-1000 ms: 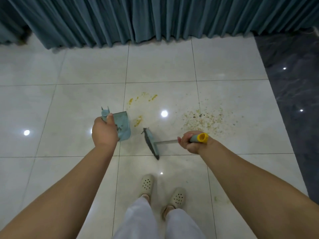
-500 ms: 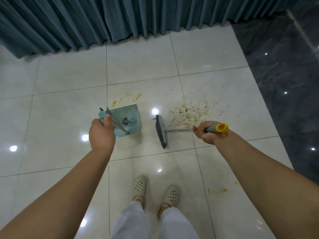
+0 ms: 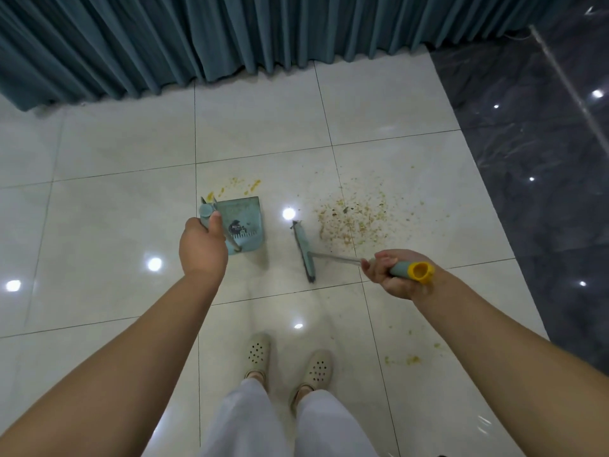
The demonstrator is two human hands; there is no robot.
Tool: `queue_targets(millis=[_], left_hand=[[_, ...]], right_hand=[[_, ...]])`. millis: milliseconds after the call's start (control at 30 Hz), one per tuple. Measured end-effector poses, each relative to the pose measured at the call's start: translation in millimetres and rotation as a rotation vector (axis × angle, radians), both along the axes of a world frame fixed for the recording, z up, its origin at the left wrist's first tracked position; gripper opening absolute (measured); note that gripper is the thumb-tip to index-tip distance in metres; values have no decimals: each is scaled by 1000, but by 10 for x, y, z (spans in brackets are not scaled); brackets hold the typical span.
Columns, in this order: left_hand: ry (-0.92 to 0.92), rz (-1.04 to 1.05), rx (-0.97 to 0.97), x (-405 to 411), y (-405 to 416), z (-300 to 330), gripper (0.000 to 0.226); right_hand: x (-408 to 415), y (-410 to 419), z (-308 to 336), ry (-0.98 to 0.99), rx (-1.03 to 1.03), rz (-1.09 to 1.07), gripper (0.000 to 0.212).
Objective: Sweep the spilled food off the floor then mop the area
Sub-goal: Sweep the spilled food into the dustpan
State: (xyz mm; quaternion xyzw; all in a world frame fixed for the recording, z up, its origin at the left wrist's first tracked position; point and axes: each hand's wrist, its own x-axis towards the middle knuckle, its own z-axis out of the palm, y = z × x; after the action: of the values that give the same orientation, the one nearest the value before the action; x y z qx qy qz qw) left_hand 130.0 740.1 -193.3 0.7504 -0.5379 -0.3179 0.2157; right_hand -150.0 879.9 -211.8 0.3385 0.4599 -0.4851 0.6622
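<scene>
Fingers of the left hand (image 3: 202,250) were curled round the handle of the dustpan (image 3: 242,225), with the thumb lying along it, and the pan sat on the floor (image 3: 99,209) with its open side turned to the right. Some dark bits already lay inside it. Just behind the pan a few yellow smears (image 3: 237,186) marked the tile.

Further right, the broom (image 3: 304,250) stood with its head on the floor, between the dustpan and the spill but apart from both. Beyond it the main patch of spilled food (image 3: 356,216) was scattered as fine crumbs over the next tile. The right hand (image 3: 392,275) gripped the broom near its yellow end, fingers wrapped round the teal grip. Nearer to the person's shoes (image 3: 286,361), on the right side, a few small crumbs (image 3: 410,359) also lay on the floor. A blue curtain (image 3: 230,37) hung along the far edge of the tiles.

The sweeping step seemed to be in hand, and most of the food was not yet collected. The next move probably called for lifting the broom head over to the far side of the crumbs and drawing them left toward the pan, while the left hand kept the pan's lip flat on the tile. No mop was visible, so mopping looked to be far off.
</scene>
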Motion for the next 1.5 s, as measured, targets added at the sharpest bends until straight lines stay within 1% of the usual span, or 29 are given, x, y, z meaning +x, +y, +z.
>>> queue_targets(millis=[133,233,367,600,733,833,933,1067,1267,1333,1500], left_hand=[[9,-1,3,-61,57,51,37],[5,2,3,-62,98,61,39],[2,-2,11,-69,137,40,42],[5,-17,8,-80,176,43,44],[7,1,-2,-5,96,60,44],[15,13,-17,71,-35,90,44],[27,18,-30,141,-226,126,42],[-20,-27,-49,278,-564,173,48],[-51,-44,-51,571,-1292,221,50],[-45,-58,-40,665,-1548,225,48],[-55,-106,-9,816,-2136,171,42]], right_hand=[[208,105,-77,-51,29,52,10],[253,216,-161,-42,56,105,9],[41,361,-213,34,96,172,14],[-448,380,-43,217,87,216,9],[-566,325,55,287,95,251,20],[-580,211,159,279,82,219,26],[-479,4,228,262,64,208,32],[-134,-423,226,221,31,211,31],[549,-1329,113,152,5,237,33],[756,-1672,71,147,15,262,28],[1077,-2348,11,131,14,273,6]])
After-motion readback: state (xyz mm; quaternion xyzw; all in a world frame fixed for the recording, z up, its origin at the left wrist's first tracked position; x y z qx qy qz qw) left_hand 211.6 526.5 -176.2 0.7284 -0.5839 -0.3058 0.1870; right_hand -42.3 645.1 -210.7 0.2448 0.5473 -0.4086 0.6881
